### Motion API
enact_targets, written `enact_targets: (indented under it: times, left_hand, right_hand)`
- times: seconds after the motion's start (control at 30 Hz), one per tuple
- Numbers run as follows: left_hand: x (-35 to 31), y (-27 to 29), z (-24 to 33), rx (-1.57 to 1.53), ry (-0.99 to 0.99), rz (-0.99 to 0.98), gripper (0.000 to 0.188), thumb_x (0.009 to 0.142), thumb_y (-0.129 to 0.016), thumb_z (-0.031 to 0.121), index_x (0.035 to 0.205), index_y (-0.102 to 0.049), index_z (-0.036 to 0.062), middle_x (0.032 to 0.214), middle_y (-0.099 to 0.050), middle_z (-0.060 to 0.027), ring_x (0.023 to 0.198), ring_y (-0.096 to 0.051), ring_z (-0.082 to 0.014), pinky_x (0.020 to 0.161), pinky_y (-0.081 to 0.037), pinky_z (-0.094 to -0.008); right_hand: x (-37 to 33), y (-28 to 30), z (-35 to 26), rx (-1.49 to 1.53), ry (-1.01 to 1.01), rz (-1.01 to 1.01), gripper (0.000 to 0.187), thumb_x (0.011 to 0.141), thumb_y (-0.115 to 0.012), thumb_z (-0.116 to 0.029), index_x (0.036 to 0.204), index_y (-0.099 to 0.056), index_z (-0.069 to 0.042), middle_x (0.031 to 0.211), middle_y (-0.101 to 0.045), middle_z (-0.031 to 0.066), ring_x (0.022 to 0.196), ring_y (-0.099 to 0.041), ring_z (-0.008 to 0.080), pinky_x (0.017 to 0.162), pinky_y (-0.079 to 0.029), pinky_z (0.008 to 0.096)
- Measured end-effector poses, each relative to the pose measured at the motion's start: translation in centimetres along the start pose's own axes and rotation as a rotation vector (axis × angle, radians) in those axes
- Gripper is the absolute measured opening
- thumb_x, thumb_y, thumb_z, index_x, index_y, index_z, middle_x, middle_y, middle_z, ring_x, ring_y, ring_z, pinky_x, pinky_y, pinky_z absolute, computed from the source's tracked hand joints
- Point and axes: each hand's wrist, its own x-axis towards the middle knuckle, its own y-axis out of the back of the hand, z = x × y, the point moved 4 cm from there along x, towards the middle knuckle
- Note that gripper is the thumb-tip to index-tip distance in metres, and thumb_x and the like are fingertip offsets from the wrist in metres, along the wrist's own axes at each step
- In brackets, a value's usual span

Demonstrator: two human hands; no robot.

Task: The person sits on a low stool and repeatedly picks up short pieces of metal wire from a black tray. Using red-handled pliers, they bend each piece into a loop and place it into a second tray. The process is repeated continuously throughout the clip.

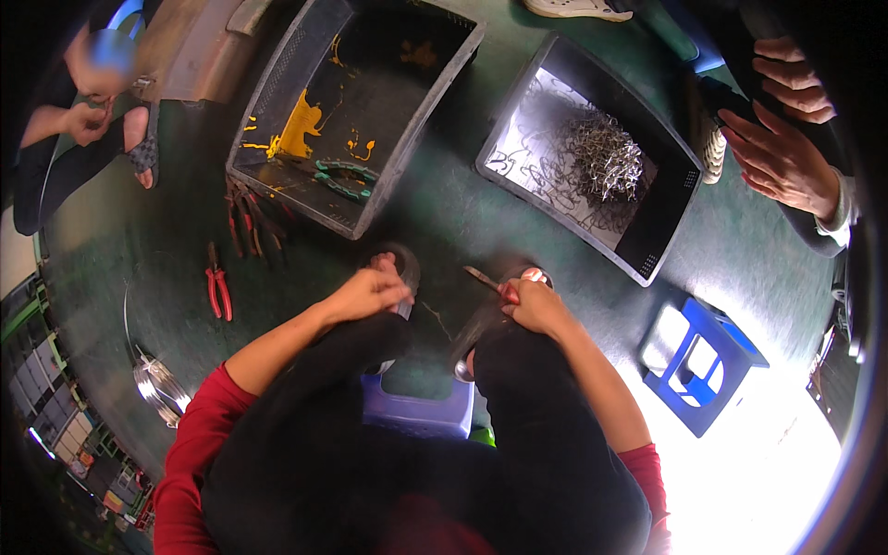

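Observation:
My right hand [538, 307] is closed around the red handles of a pair of pliers [481, 277], whose jaws point left, above my right shoe. My left hand [372, 290] is over my left shoe with its fingers curled together; whatever they might pinch is too small to make out. Ahead and to the right stands a black crate [564, 218] with a pale lining and a tangled heap of small bent metal wire pieces [606, 159]. On the floor to the left lies another pair of red-handled pliers [218, 289], apart from both hands.
A larger black crate [407, 153], stained yellow, holds green-handled pliers [347, 178]; more red-handled tools [245, 222] lie beside it. A wire coil [160, 388] is at left, a blue stool [703, 365] at right. I sit on a purple stool [416, 412]. Other people's hands [782, 157] show at both sides.

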Motion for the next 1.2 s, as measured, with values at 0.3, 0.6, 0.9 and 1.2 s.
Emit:
enact_targets:
  times: [0.3, 0.6, 0.9, 1.2]
  left_hand:
    - [-0.4, 2.7, -1.6, -0.248, 0.134, 0.069, 0.041, 0.099, -0.049, 0.036, 0.091, -0.071, 0.0031, 0.071, -0.062, -0.0012, 0.063, -0.055, -0.0060, 0.060, -0.043, -0.0228]
    - [-1.0, 3.7, -2.1, -0.224, -0.025, 0.111, 0.042, 0.097, -0.052, 0.040, 0.092, -0.073, 0.0034, 0.083, -0.069, -0.0015, 0.072, -0.058, -0.0089, 0.069, -0.049, -0.0260]
    - [-0.7, 3.0, -3.0, -0.246, -0.157, 0.112, 0.042, 0.098, -0.051, 0.040, 0.091, -0.071, 0.0034, 0.083, -0.064, 0.0003, 0.074, -0.055, -0.0107, 0.070, -0.046, -0.0276]
    - [-0.8, 1.9, -1.7, -0.217, -0.100, 0.115, 0.042, 0.097, -0.052, 0.041, 0.094, -0.068, 0.0028, 0.082, -0.058, -0.0021, 0.075, -0.055, -0.0106, 0.072, -0.046, -0.0289]
  right_hand:
    - [1.9, 0.8, 2.7, 0.783, -0.152, -0.182, 0.019, 0.080, -0.068, -0.009, 0.094, -0.059, 0.000, 0.081, -0.064, 0.0076, 0.071, -0.064, 0.0144, 0.062, -0.053, 0.0308]
    - [0.8, 0.1, 3.7, 0.793, -0.149, -0.076, 0.021, 0.077, -0.069, -0.001, 0.093, -0.056, 0.000, 0.075, -0.064, 0.0109, 0.063, -0.064, 0.0198, 0.056, -0.052, 0.0317]
    - [0.4, -0.8, 5.0, 0.922, -0.100, -0.103, 0.022, 0.077, -0.070, 0.002, 0.093, -0.055, 0.002, 0.080, -0.064, 0.0122, 0.068, -0.067, 0.0230, 0.059, -0.056, 0.0351]
    - [1.7, -1.1, 4.8, 0.824, -0.091, -0.085, 0.023, 0.077, -0.071, 0.000, 0.094, -0.056, 0.003, 0.081, -0.065, 0.0118, 0.070, -0.067, 0.0225, 0.061, -0.056, 0.0344]
